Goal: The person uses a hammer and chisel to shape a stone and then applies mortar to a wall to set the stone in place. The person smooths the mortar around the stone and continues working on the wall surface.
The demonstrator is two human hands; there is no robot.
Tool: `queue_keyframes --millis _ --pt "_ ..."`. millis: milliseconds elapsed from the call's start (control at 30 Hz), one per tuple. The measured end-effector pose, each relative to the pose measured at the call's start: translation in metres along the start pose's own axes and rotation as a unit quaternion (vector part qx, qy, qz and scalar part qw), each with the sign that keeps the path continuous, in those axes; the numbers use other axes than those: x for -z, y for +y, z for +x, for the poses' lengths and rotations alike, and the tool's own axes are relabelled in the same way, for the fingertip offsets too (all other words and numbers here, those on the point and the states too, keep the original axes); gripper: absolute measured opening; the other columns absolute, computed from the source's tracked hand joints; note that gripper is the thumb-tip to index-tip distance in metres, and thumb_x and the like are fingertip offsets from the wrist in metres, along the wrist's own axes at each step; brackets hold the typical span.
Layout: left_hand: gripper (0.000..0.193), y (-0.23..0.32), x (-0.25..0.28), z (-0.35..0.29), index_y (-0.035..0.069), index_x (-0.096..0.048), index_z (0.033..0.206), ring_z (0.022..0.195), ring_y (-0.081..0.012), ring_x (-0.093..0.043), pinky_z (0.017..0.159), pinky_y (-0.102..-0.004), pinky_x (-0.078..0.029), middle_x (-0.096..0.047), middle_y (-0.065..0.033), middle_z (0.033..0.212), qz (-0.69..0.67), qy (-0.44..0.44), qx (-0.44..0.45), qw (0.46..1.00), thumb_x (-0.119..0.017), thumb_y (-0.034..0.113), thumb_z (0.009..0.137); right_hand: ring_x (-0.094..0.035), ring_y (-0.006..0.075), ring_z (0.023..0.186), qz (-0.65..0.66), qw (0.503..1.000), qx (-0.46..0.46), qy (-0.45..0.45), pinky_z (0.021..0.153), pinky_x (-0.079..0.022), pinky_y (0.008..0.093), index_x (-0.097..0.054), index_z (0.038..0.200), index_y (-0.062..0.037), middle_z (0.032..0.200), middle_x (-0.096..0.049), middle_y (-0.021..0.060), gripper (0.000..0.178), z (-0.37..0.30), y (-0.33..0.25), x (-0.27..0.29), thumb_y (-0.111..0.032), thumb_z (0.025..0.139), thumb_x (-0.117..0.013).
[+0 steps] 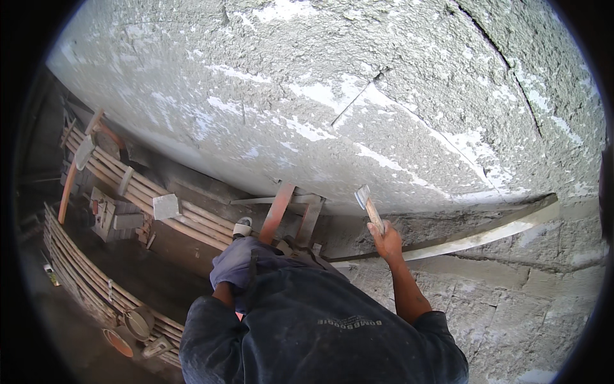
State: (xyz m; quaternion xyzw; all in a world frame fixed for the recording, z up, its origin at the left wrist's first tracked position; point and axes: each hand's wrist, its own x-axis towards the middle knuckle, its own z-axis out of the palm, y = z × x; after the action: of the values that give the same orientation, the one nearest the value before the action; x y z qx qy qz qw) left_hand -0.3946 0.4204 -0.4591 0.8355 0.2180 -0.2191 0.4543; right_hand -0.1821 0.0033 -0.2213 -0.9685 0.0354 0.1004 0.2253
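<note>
Dark dusty shirt fabric [320, 333] is filling the lower part of the view, with the person's own body nearest the lens. Rising from it, the right hand [387, 242] is closing fully round the wooden handle of a small flat-bladed metal scraper [369, 208], whose pale blade is meeting the wall where rough plaster ends. That tool is looking light and stiff, best gripped low on the handle as now, though dust could be making it slippery. Whether the left hand is open or closed I cannot tell; it is lying hidden beneath bunched grey-blue cloth [246, 262]. Outward, the rough grey plastered wall [332, 89] is flaking in white patches and looks crumbly. Far below, a bamboo-pole scaffold platform [128, 185] is carrying a grey block [165, 206], with round pans [131, 329] lying near.
</note>
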Motion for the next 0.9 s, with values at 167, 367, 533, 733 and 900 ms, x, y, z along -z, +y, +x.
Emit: queue_keyframes --millis 167,367,533,733,900 --pt "0.023 0.028 0.009 0.014 0.003 -0.065 0.100 0.093 -0.0255 -0.063 0.079 -0.0363 -0.051 -0.066 -0.0154 0.099 0.046 -0.028 -0.046 0.997 -0.052 0.011 0.083 -0.062 0.0405 0.073 0.044 0.999 -0.016 -0.002 0.067 -0.047 0.0455 -0.058 0.092 -0.0004 0.071 -0.061 0.0206 0.056 -0.013 -0.001 -0.010 -0.055 0.084 -0.056" --pt "0.023 0.058 0.020 0.018 0.004 -0.066 0.099 0.094 -0.0272 -0.064 0.079 -0.0376 -0.051 -0.066 -0.0165 0.100 0.122 -0.088 -0.095 0.984 -0.051 0.011 0.084 -0.061 0.0398 0.073 0.046 0.999 -0.021 -0.011 0.066 -0.046 0.0450 -0.058 0.089 0.0001 0.072 -0.061 0.0212 0.055 -0.023 0.009 -0.026 -0.055 0.084 -0.056" --pt "0.023 0.058 0.058 -0.013 0.005 -0.066 0.099 0.095 -0.0287 -0.064 0.080 -0.0386 -0.052 -0.066 -0.0173 0.101 0.262 -0.160 -0.094 0.947 -0.050 0.011 0.084 -0.060 0.0372 0.069 0.068 0.997 -0.027 -0.002 0.064 -0.045 0.0423 -0.059 0.085 0.0005 0.069 -0.059 0.0200 0.051 -0.032 0.018 -0.040 -0.050 0.084 -0.059" --pt "0.024 0.088 0.123 -0.065 0.007 -0.068 0.098 0.096 -0.0302 -0.065 0.080 -0.0404 -0.052 -0.066 -0.0184 0.101 0.475 -0.178 -0.004 0.862 -0.048 0.012 0.084 -0.061 0.0372 0.069 0.090 0.994 -0.054 -0.015 0.064 -0.045 0.0425 -0.059 0.085 0.0008 0.069 -0.059 0.0193 0.052 -0.041 0.017 -0.048 -0.051 0.083 -0.060" --pt "0.022 0.077 0.184 -0.059 0.004 -0.066 0.097 0.093 -0.0304 -0.066 0.078 -0.0413 -0.053 -0.067 -0.0177 0.094 0.483 -0.167 -0.046 0.858 -0.052 0.014 0.084 -0.061 0.0366 0.069 0.083 0.995 -0.051 -0.035 0.064 -0.045 0.0423 -0.059 0.087 0.0010 0.071 -0.060 0.0196 0.053 -0.042 0.016 -0.057 -0.052 0.084 -0.059"
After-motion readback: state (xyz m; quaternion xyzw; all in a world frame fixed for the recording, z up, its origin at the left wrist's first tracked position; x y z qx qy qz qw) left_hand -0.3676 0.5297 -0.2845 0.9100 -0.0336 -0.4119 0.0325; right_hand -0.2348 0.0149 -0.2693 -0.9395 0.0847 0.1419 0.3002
